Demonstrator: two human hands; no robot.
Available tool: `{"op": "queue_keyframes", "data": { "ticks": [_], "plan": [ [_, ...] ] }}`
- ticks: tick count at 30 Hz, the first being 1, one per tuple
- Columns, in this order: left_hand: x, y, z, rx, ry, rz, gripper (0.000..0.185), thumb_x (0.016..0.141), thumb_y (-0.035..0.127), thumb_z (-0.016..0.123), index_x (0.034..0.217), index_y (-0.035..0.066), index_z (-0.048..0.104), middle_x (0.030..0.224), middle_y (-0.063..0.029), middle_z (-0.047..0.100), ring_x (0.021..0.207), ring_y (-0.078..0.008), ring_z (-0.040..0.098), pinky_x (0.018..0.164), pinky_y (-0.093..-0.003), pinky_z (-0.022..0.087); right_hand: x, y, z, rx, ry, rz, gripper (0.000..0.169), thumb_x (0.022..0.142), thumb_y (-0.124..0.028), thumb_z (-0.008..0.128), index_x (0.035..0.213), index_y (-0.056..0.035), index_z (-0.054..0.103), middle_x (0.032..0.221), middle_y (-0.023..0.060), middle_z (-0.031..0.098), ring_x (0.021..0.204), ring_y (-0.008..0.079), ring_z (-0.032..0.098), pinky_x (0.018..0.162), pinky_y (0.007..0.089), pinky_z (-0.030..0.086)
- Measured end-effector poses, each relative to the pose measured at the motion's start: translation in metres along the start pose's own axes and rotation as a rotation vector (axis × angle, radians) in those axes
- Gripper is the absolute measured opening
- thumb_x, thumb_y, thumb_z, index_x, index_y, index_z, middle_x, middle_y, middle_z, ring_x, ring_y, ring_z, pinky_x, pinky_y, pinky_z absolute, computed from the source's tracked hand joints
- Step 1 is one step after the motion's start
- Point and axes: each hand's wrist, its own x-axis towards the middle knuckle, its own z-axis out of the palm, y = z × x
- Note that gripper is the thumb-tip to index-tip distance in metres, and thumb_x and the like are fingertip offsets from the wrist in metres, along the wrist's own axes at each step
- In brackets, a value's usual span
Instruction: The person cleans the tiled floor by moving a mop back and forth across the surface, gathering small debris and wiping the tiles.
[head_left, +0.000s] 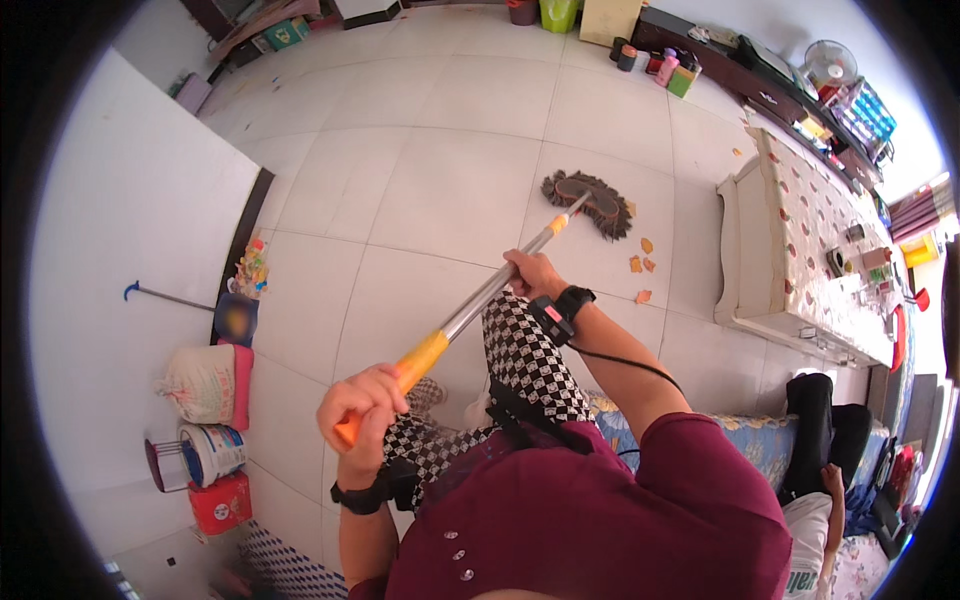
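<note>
Both my hands hold a long-handled mop (480, 300) with a metal pole and orange grips. My left hand (362, 411) wraps around the orange end of the handle, close to my body. Farther along, my right hand (534, 273) grips the metal pole just short of the upper orange collar. The brown fringed mop head (589, 201) rests on the pale tiled floor (442, 180). Several orange scraps (646, 262) lie on the tiles just beside the head, on the near right. Another pale scrap touches or lies by its right edge.
Along the left wall stand a blue dustpan (236, 319), a heap of litter (251, 268), a sack (199, 384), a bucket (217, 454) and a red box (221, 502). A cloth-covered table (817, 225) stands at right. A person (814, 480) sits on the flowered sofa (697, 431).
</note>
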Motion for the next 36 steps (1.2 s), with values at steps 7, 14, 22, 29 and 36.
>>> {"op": "queue_keyframes", "data": {
  "ticks": [7, 14, 22, 29, 36],
  "plan": [
    [0.021, -0.049, 0.056, 0.103, -0.180, 0.100, 0.015, 0.072, -0.011, 0.043, 0.072, 0.004, 0.039, 0.062, -0.0067, 0.050, 0.062, -0.0184, 0.055, 0.081, -0.0448, 0.041, 0.014, -0.046, -0.061, -0.183, 0.254, -0.085, 0.027, 0.075, -0.020, 0.055, 0.057, -0.0004, 0.047, 0.048, 0.0072, 0.045, 0.034, 0.0140, 0.039, 0.029, 0.0274, 0.028],
    [0.029, -0.009, 0.060, 0.028, -0.229, 0.133, 0.012, 0.072, -0.006, 0.039, 0.068, 0.005, 0.038, 0.053, -0.0053, 0.047, 0.050, -0.0166, 0.051, 0.071, -0.0404, 0.042, -0.036, -0.029, -0.066, 0.137, 0.141, -0.065, 0.025, 0.078, -0.017, 0.054, 0.060, -0.0055, 0.040, 0.050, 0.0021, 0.036, 0.035, 0.0109, 0.030, 0.032, 0.0251, 0.023],
    [-0.003, 0.043, 0.021, 0.047, -0.174, 0.151, 0.016, 0.079, 0.007, 0.047, 0.065, 0.008, 0.037, 0.046, -0.0032, 0.047, 0.041, -0.0143, 0.049, 0.059, -0.0341, 0.044, -0.093, 0.030, -0.010, 0.281, 0.057, -0.057, 0.023, 0.080, -0.019, 0.052, 0.067, -0.0028, 0.043, 0.053, 0.0045, 0.043, 0.037, 0.0113, 0.037, 0.033, 0.0239, 0.028],
    [-0.039, 0.080, -0.022, -0.061, 0.034, 0.208, 0.021, 0.085, 0.021, 0.045, 0.072, 0.010, 0.033, 0.045, -0.0002, 0.039, 0.036, -0.0103, 0.037, 0.053, -0.0287, 0.035, -0.125, 0.059, 0.038, 0.298, -0.107, 0.137, 0.022, 0.082, -0.017, 0.052, 0.067, -0.0027, 0.045, 0.057, 0.0037, 0.042, 0.042, 0.0117, 0.036, 0.037, 0.0241, 0.026],
    [-0.059, 0.085, -0.049, -0.158, 0.245, 0.246, 0.015, 0.086, 0.018, 0.039, 0.077, 0.011, 0.030, 0.051, 0.0010, 0.035, 0.043, -0.0081, 0.032, 0.053, -0.0261, 0.027, -0.145, 0.059, 0.066, 0.243, -0.104, 0.053, 0.023, 0.082, -0.016, 0.053, 0.065, -0.0034, 0.044, 0.055, 0.0020, 0.038, 0.043, 0.0110, 0.034, 0.039, 0.0245, 0.025]
  ]
}}
